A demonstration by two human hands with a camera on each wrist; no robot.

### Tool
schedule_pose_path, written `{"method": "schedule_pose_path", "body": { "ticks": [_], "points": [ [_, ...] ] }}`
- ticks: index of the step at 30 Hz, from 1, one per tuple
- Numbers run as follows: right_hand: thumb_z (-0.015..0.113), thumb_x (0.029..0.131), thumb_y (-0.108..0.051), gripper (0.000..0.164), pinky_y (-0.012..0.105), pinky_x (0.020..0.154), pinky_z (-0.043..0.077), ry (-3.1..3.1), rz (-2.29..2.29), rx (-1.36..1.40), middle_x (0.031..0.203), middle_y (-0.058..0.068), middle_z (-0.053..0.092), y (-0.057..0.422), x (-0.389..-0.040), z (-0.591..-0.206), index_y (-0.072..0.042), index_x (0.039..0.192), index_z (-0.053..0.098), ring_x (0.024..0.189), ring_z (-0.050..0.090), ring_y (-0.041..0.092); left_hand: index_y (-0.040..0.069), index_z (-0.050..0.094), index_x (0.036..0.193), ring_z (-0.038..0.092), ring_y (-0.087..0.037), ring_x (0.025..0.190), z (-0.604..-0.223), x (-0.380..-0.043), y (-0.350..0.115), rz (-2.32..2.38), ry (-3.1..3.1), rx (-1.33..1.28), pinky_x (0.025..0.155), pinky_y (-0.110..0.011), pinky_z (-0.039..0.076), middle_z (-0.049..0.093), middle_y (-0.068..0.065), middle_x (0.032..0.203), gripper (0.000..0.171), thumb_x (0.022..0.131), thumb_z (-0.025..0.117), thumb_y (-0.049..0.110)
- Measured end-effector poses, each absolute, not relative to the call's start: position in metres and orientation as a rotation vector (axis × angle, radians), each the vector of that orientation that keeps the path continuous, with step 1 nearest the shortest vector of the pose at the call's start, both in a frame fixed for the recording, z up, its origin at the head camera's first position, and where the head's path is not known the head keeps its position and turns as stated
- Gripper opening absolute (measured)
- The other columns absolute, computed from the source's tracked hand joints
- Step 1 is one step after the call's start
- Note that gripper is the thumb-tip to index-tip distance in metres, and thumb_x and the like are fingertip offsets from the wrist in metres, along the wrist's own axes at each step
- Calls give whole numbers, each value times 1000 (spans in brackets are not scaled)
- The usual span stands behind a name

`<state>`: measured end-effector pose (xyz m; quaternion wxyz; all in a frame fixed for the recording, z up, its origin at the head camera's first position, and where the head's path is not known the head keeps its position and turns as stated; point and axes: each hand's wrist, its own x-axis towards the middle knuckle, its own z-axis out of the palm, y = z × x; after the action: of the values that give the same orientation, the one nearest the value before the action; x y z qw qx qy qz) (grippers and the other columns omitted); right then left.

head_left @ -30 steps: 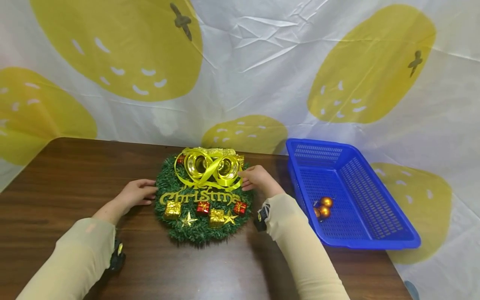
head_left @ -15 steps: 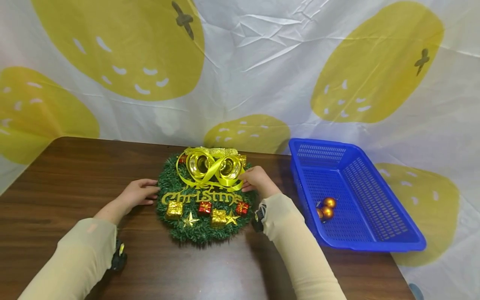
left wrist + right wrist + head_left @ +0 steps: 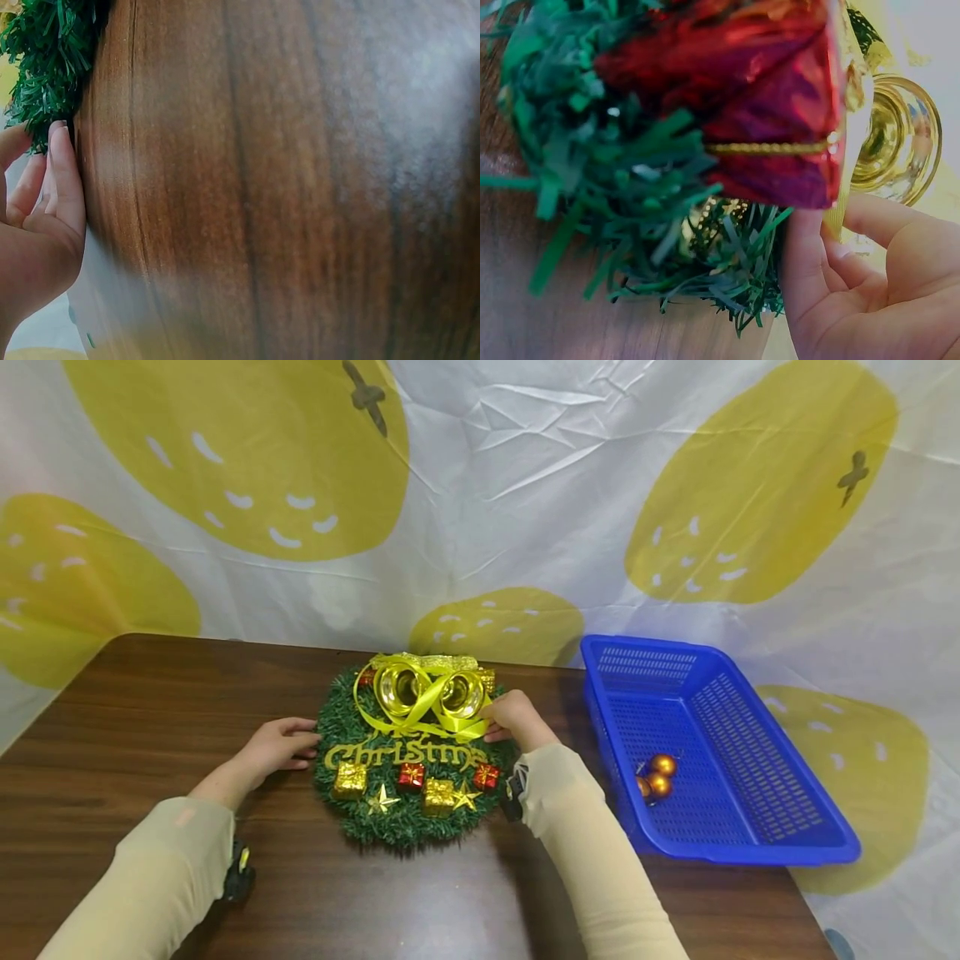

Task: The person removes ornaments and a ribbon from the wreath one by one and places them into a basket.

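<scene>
A green tinsel wreath (image 3: 406,829) lies on the brown table, trimmed with gold lettering (image 3: 405,755), gold and red gift boxes and gold stars. Two shiny gold bells (image 3: 397,687) sit at its far side, with a yellow ribbon (image 3: 427,702) looped over them. My left hand (image 3: 276,747) is at the wreath's left edge; in the left wrist view a tinsel tuft (image 3: 37,135) shows between its thumb and fingers. At the right, my right hand (image 3: 517,718) pinches the yellow ribbon, close beside a red gift box (image 3: 772,97) and a bell in the right wrist view.
A blue plastic basket (image 3: 750,852) stands at the table's right side. Several orange-gold baubles (image 3: 662,767) lie inside it. Behind the table hangs a white cloth (image 3: 510,510) with yellow fruit shapes.
The head view has shifted slightly, so the basket and wreath appear a little farther right. Both hands stay at the same places on the wreath and ribbon.
</scene>
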<state>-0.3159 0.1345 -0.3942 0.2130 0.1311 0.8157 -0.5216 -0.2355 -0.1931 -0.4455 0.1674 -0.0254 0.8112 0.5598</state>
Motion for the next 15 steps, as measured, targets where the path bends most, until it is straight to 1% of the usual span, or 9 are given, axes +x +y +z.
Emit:
{"method": "schedule_pose_path", "body": {
  "ticks": [3, 5, 11, 15],
  "points": [
    [56, 89, 2, 17, 23, 46, 54, 2262, -1454, 396, 65, 8, 49, 135, -318, -395, 8, 104, 55, 45, 52, 14, -13, 28, 140, 58, -3, 85, -446, -235, -193, 1598, 2307, -65, 72, -22, 56, 42, -35, 134, 54, 99, 45, 17],
    [56, 88, 3, 16, 22, 45, 53, 2268, -1468, 419, 64, 9, 49, 135, -318, -396, 9, 104, 55, 44, 52, 15, -13, 28, 140, 58, -3, 85, -446, -236, -193, 1602, 2305, -61, 72, -22, 56, 43, -35, 133, 54, 99, 45, 17],
    [53, 84, 7, 5, 22, 42, 52, 2303, -1552, 443, 55, 7, 49, 139, -320, -394, 6, 88, 56, 39, 52, 14, -14, 29, 140, 58, -2, 84, -445, -235, -193, 1607, 2306, -63, 72, -22, 56, 43, -35, 132, 54, 99, 46, 18],
    [51, 84, 7, 6, 21, 41, 51, 2316, -1600, 413, 50, 5, 49, 142, -320, -390, 7, 85, 57, 37, 52, 11, -14, 28, 140, 58, -1, 83, -445, -235, -194, 1598, 2312, -60, 72, -22, 56, 43, -35, 132, 54, 99, 45, 18]
  ]
}}
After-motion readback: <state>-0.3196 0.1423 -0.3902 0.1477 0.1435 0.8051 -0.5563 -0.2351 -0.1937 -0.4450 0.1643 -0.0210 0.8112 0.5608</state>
